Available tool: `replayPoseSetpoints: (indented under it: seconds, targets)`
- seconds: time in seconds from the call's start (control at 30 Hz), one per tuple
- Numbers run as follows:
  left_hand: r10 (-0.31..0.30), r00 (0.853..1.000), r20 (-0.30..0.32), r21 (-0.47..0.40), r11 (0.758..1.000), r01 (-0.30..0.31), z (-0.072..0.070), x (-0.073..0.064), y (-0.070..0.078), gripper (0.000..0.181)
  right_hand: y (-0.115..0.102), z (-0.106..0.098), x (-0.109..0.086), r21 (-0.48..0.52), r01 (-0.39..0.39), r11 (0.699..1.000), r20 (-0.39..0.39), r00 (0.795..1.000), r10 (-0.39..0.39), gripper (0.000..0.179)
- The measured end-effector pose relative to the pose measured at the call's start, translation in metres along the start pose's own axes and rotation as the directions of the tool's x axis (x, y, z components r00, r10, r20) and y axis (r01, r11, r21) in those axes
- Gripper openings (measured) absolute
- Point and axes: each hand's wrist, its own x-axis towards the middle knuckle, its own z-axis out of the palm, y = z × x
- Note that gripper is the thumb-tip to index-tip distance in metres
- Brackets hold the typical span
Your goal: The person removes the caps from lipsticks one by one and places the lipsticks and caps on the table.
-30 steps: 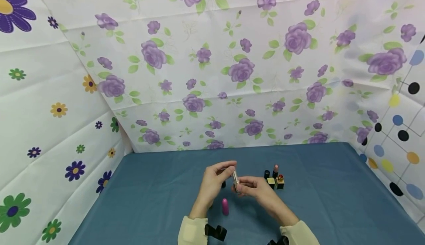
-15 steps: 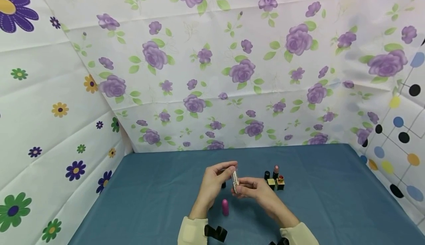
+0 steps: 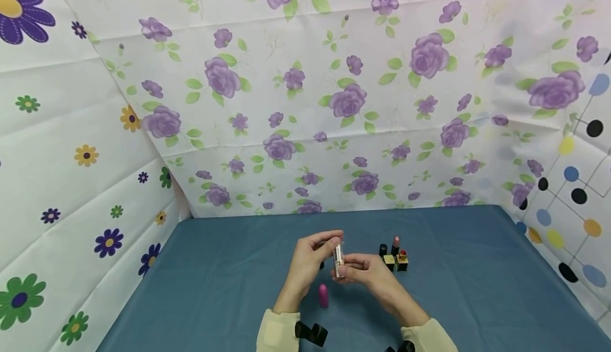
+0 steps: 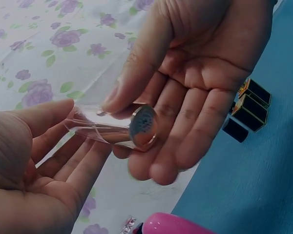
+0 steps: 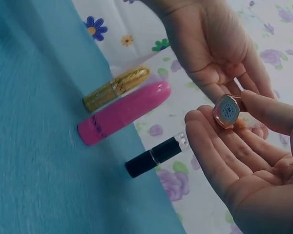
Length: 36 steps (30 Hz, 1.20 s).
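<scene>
A slim lipstick tube, clear and silvery with a rose-gold tone, stands nearly upright between both hands above the table. My left hand pinches its upper, clear end between thumb and fingers. The lower end is pinched by my right hand. A round label on the base faces the right wrist camera. Below the hands, a bright pink tube stands on the blue cloth. The right wrist view also has a glittery gold tube and a black tube with a clear, faceted top beside it.
Right of the hands stand a lipstick with a pinkish-nude tip, a small black cap, a gold-topped black cap and a red lipstick in a square black-and-gold case. Flowered sheets wall the blue-covered table.
The lipstick tube has turned slightly more upright between the hands, and the right fingers have shifted a little left. The objects on the table have stayed in place.
</scene>
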Motion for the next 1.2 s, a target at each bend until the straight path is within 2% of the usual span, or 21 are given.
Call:
replayPoseSetpoints:
  seconds: [0.2, 0.63, 0.73, 0.93, 1.2]
  targets:
    - [-0.006, 1.000, 0.013, -0.052, 0.999, 0.007, -0.001, 0.001, 0.000, 0.036, -0.003, -0.001, -0.001, 0.121, -0.016, 0.992, 0.026, 1.000, 0.013, 0.043]
    - [-0.007, 1.000, -0.016, -0.069, 0.998, 0.006, -0.003, 0.002, 0.000, 0.034, -0.001, -0.002, 0.001, 0.131, -0.019, 0.991, 0.061, 0.998, 0.011, 0.043]
    - [-0.007, 0.999, -0.047, -0.065, 0.998, 0.004, -0.006, 0.002, 0.000, 0.036, 0.000, -0.001, 0.000, 0.114, -0.033, 0.993, 0.066, 0.998, 0.026, 0.042]
    - [-0.002, 0.986, -0.168, -0.076, 0.997, -0.011, -0.016, 0.002, 0.004, 0.038, 0.002, 0.001, -0.001, 0.051, -0.064, 0.997, 0.089, 0.994, 0.059, 0.049]
    - [-0.013, 0.985, -0.174, -0.079, 0.997, -0.001, -0.017, 0.004, 0.007, 0.039, -0.001, -0.003, -0.002, 0.032, -0.056, 0.998, 0.108, 0.993, 0.052, 0.041]
